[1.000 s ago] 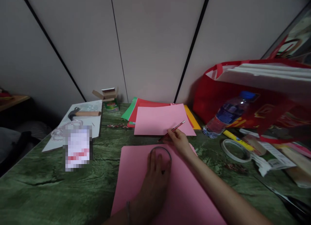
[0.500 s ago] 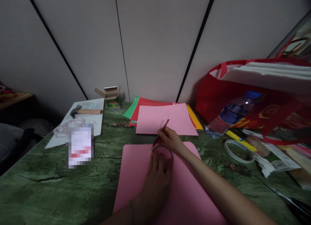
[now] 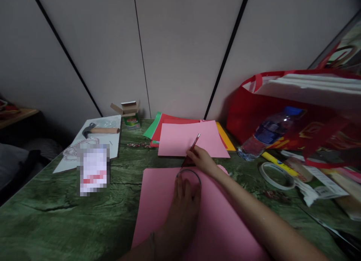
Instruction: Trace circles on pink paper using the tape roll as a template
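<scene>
My right hand (image 3: 200, 158) is closed in a pinch on a red pencil (image 3: 194, 142), its eraser end up. The point is down at the upper left rim of a thin grey ring (image 3: 189, 170), though the tip itself is hard to make out. That ring lies flat on a stack of pink paper sheets (image 3: 158, 197). Over the ring's lower part, my left hand (image 3: 183, 208) presses down, with fingertips near its left side and the thumb side by its right edge. Most of the ring's near side is hidden under this hand.
Behind lie another pink sheet (image 3: 175, 135) and coloured papers. At right are a water bottle (image 3: 265, 131), red bag (image 3: 242, 110), tape roll (image 3: 265, 174), yellow marker (image 3: 278, 163) and scissors (image 3: 332, 231). A hammer (image 3: 104, 130), white board (image 3: 114, 144), blurred-out item (image 3: 94, 163) and small box (image 3: 131, 120) are left.
My right hand and the pencil have shifted slightly right along the ring's upper rim. My left hand and the ring stay almost where they were.
</scene>
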The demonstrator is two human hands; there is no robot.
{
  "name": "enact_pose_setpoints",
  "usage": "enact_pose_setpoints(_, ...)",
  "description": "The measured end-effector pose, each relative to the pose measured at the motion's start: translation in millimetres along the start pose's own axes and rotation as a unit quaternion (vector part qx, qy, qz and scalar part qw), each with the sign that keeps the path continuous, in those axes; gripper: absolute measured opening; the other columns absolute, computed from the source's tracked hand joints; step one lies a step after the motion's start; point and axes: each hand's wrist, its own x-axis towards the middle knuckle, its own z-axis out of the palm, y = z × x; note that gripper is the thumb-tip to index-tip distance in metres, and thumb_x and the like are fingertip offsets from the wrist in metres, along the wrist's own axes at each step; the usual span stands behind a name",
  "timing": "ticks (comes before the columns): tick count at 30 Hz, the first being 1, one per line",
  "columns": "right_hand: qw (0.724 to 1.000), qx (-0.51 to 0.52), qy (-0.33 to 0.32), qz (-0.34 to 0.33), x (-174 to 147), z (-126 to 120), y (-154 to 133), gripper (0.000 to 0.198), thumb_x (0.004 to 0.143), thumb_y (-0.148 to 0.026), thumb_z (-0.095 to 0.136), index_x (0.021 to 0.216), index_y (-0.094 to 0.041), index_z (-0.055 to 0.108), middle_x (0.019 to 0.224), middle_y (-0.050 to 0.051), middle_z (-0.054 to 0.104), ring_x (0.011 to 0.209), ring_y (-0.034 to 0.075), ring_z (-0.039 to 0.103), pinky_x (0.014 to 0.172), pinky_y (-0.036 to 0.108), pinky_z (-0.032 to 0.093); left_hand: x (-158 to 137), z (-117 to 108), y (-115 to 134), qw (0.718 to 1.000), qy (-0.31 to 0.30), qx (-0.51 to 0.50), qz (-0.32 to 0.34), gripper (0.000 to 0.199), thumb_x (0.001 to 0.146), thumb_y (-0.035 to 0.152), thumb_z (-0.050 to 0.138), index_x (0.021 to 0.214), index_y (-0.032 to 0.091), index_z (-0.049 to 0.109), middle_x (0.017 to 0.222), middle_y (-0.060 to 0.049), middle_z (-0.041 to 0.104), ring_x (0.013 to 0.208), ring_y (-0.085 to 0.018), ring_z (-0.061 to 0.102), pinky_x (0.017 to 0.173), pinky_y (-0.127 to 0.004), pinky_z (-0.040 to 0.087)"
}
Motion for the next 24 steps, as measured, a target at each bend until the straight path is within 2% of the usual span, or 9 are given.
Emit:
enact_pose_setpoints(4, 0.999, 0.019, 0.017, 0.019, -0.9, -11.6, 9.0, 0.029, 0.072, -0.049, 0.062, 0.064, -0.023, 0.051, 0.054, -0.003, 0.056, 0.052, 0.015, 0.052, 0.051, 0.027, 0.041, -0.8, -3.0, -3.2, 1.0, -0.008, -0.029, -0.002, 0.063, 0.072, 0.001, 0.048, 0.134, 0.007, 0.039, 0.128, -0.024, 0.047, 0.131, -0.044, 0.032, 0.097, -0.061, 0.038)
enact_pose_setpoints(8, 0.998, 0.034, 0.035, 0.033, -8.2, -21.8, 14.2, 0.033, 0.071, -0.054, 0.062, 0.065, -0.023, 0.052, 0.055, -0.001, 0.059, 0.051, 0.017, 0.055, 0.052, 0.028, 0.043, -3.6, 2.8, -7.0, 0.997, 0.019, -0.075, -0.004, 0.069, 0.069, -0.005, 0.045, 0.136, 0.011, 0.037, 0.14, -0.022, 0.038, 0.135, -0.039, 0.026, 0.101, -0.057, 0.035)
enact_pose_setpoints(11, 0.997, 0.039, 0.054, 0.034, -18.6, -29.1, 13.6, 0.035, 0.07, -0.055, 0.064, 0.064, -0.023, 0.053, 0.054, -0.001, 0.06, 0.051, 0.017, 0.054, 0.054, 0.028, 0.042, -1.0, 0.9, -10.6, 0.994, 0.03, -0.106, -0.022, 0.058, 0.076, -0.001, 0.044, 0.132, 0.014, 0.042, 0.14, -0.019, 0.04, 0.133, -0.034, 0.032, 0.103, -0.053, 0.036)
enact_pose_setpoints(14, 0.996, 0.042, 0.067, 0.029, -33.5, -34.9, 10.3, 0.036, 0.071, -0.056, 0.064, 0.065, -0.022, 0.057, 0.057, 0.001, 0.063, 0.055, 0.017, 0.056, 0.058, 0.029, 0.043, 4.8, -10.6, -16.5, 0.992, 0.021, -0.124, -0.022, 0.05, 0.082, 0.004, 0.04, 0.13, 0.017, 0.043, 0.136, -0.015, 0.042, 0.129, -0.029, 0.037, 0.102, -0.048, 0.039)
enact_pose_setpoints(20, 0.99, 0.094, 0.094, 0.056, -65.8, -41.6, 3.2, 0.044, 0.065, -0.063, 0.069, 0.072, -0.02, 0.062, 0.065, 0.004, 0.067, 0.063, 0.021, 0.064, 0.064, 0.031, 0.049, 14.1, -27.3, -28.8, 0.996, -0.036, -0.084, 0.005, 0.046, 0.082, 0.0, 0.043, 0.121, 0.023, 0.047, 0.134, -0.012, 0.039, 0.123, -0.029, 0.04, 0.092, -0.043, 0.045)
enact_pose_setpoints(24, 0.984, 0.114, 0.118, 0.075, -84.3, -45.0, 1.9, 0.048, 0.061, -0.065, 0.071, 0.072, -0.018, 0.063, 0.07, 0.006, 0.069, 0.066, 0.022, 0.067, 0.064, 0.031, 0.052, 17.6, -27.9, -34.9, 0.99, -0.063, -0.123, 0.004, 0.034, 0.087, 0.004, 0.041, 0.113, 0.023, 0.051, 0.126, -0.009, 0.045, 0.115, -0.025, 0.044, 0.09, -0.038, 0.045)
